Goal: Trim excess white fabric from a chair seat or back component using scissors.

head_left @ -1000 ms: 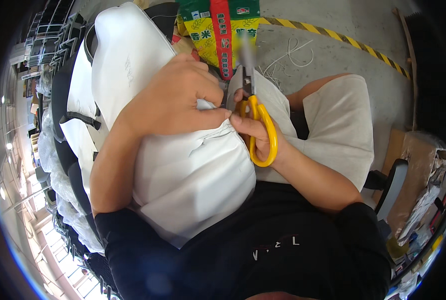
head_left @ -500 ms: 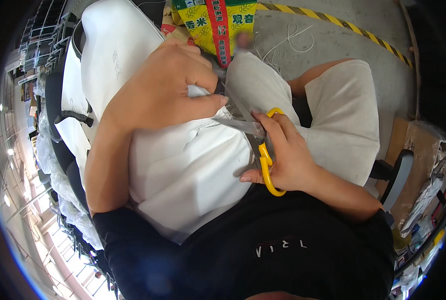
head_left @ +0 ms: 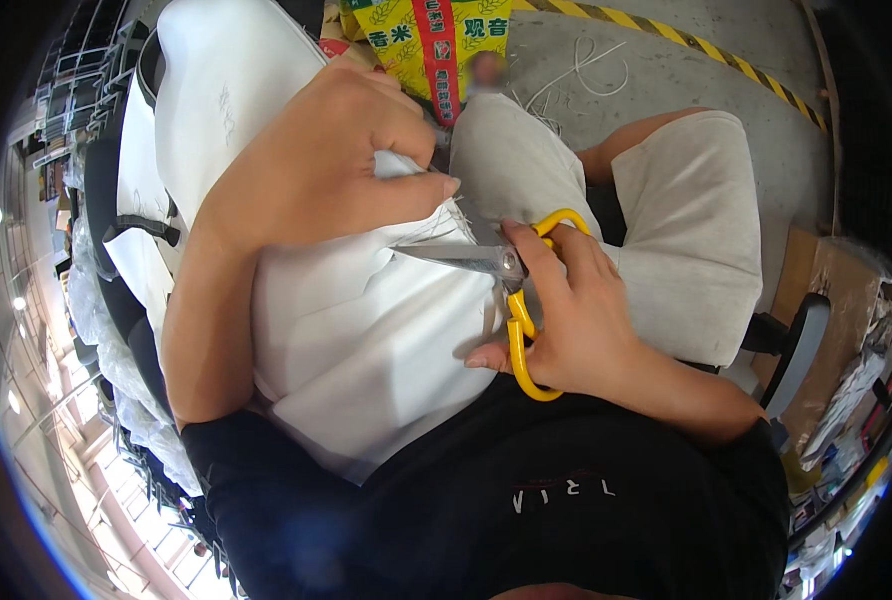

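White fabric (head_left: 366, 340) lies draped over the person's lap, filling the centre and upper left of the frame, with its long run going from the upper left down toward the lower middle. The left hand (head_left: 331, 165) sits on top of it in the upper centre, fingers curled and pressed together so that a fold of the cloth is bunched and pinched under the thumb and fingertips. Just right of that pinch, a few loose threads stand off the edge of the cloth.

Yellow-handled scissors (head_left: 511, 290) are in the right hand (head_left: 576, 320), at centre right of the frame. That hand is closed through the loops, thumb in the upper loop and fingers wrapped around the lower one. The steel blades point left, nearly level across the frame, with the tips reaching the fabric directly below the left hand's fingertips. The blades look almost closed, though whether they are parted a little at the tip is hard to tell.

So the cloth's gripped edge lies to the left of the scissors, the blade line runs crosswise to the fabric's long run, and the left hand is the nearer one to the spot, touching it, while the right hand stands back at the handles.

Behind, at the top of the frame, a yellow-and-green printed sack (head_left: 431, 40) rests on a grey concrete floor (head_left: 666, 80) crossed by a yellow-and-black striped tape (head_left: 706, 48).
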